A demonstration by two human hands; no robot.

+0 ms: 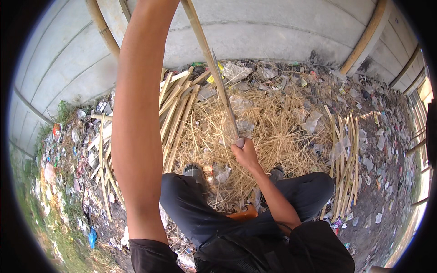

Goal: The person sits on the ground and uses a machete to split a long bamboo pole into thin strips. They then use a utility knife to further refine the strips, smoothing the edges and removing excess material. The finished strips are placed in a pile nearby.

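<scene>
My right hand (248,157) is closed around the handle of a long knife (233,119), low in front of my knees. Its blade points up and away and lies along a pale bamboo strip (200,35). That strip slants from the top edge of the view down to the blade, its lower end running close beside it. Raised high across the left side is my left forearm (141,100); the hand itself is beyond the upper edge and hidden. Below the blade, a heap of thin straw-coloured bamboo shavings (277,120) covers the ground between my feet and the wall.
Split bamboo strips (175,118) lie in a pile left of the shavings. Thinner strips (348,168) are bundled at the right. A grey panel wall (264,34) with bamboo posts (366,38) stands ahead. Litter (378,136) is scattered over the ground. Something orange (243,214) sits between my legs.
</scene>
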